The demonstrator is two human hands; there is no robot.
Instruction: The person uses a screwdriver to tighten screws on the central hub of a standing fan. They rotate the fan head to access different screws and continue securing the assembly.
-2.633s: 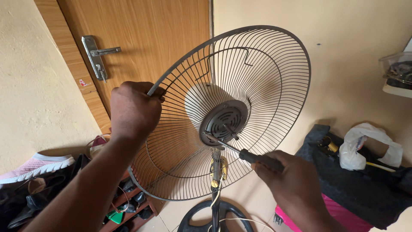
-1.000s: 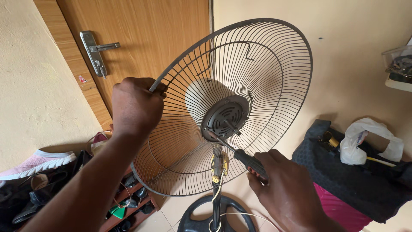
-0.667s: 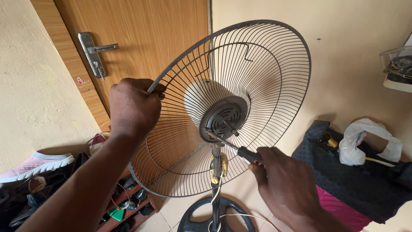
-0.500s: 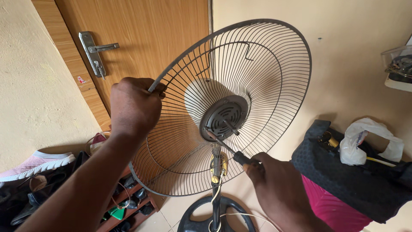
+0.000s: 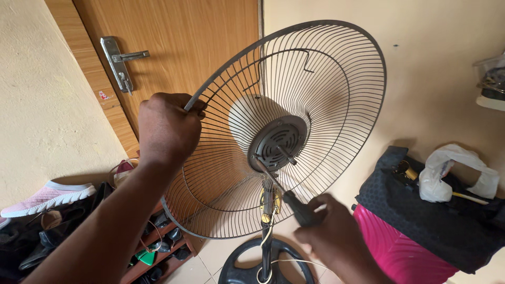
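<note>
A brown wooden door [image 5: 184, 52] with a silver lever handle [image 5: 122, 60] fills the upper left, set between cream plaster walls [image 5: 42, 94]. In front of it stands the round grey wire fan guard [image 5: 336, 105], tilted back on its black pole above a black ring-shaped base [image 5: 236, 263] — the grey motor hub [image 5: 279, 142] sits at its centre, with a short bare shaft sticking out. At the lower right a black fabric bag [image 5: 421, 215] lies over a bright pink ribbed case [image 5: 400, 252], a crumpled white plastic bag [image 5: 447, 173] on top. The left hand [image 5: 168, 129] is clamped on the guard's left rim. The right hand [image 5: 331, 236] is closed around the black handle of a screwdriver [image 5: 294, 205] — its thin shaft reaches up to the lower left edge of the hub. A pink-and-white shoe [image 5: 47, 197] lies by a low shoe rack at far left.
</note>
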